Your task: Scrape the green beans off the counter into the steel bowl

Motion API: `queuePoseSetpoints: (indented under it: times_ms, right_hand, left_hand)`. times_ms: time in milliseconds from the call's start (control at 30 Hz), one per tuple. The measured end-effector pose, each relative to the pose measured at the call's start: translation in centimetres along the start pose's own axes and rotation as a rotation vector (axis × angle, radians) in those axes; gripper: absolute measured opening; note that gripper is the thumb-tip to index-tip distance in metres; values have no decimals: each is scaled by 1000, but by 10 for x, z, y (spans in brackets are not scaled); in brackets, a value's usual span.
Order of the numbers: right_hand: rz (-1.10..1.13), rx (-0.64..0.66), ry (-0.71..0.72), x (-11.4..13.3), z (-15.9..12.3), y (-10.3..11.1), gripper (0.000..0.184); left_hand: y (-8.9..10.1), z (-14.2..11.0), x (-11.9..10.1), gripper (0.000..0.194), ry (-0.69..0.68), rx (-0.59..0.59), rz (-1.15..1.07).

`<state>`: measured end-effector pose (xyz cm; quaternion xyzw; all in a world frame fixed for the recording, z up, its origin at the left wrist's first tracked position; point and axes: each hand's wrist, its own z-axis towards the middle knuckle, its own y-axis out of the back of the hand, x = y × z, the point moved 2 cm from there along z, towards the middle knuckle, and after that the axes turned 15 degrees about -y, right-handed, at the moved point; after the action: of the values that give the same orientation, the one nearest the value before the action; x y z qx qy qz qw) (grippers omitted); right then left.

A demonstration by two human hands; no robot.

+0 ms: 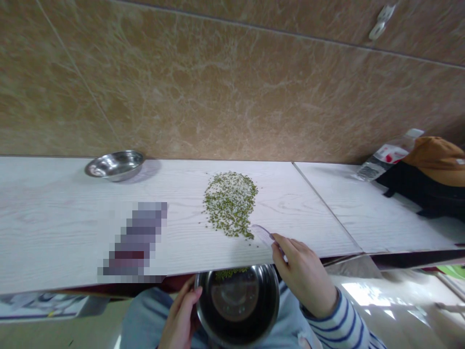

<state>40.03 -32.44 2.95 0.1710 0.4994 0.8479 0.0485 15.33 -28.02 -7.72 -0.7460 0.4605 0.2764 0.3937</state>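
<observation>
A patch of small green beans (228, 203), like mung beans, lies spread over the white wood-grain table. My right hand (303, 271) pinches a thin, pale, see-through piece (262, 233) with a curved edge, and its tip is beside the near right side of the beans. Below the table's front edge, my left hand (181, 312) grips the rim of a deep steel bowl (273, 310), thumb over the rim. Some green beans sit in this bowl at its far side, close under the table edge. The bowl is over my lap.
A shallow steel bowl (115, 167) stands at the back left by the marbled wall. A blurred-out dark object (134, 240) lies on the left. At the right are a clear plastic bottle (381, 157) and a brown and black cap (436, 165). A seam crosses the tabletop.
</observation>
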Motion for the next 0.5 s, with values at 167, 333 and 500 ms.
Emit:
queuePoseSetpoints:
  times_ms: [167,333,500]
  right_hand:
    - [15,27,-1,11,-7,0,30]
    - [8,16,-13,11,-6,5,29]
    - [-18,27,-21,9,-9,6,30]
  left_hand:
    - [-4,-3,-1,27,11,-33,8]
    - [-7,-4,-3,31,1,-1,23]
    - [-8,-6,-3,33,17,-34,43]
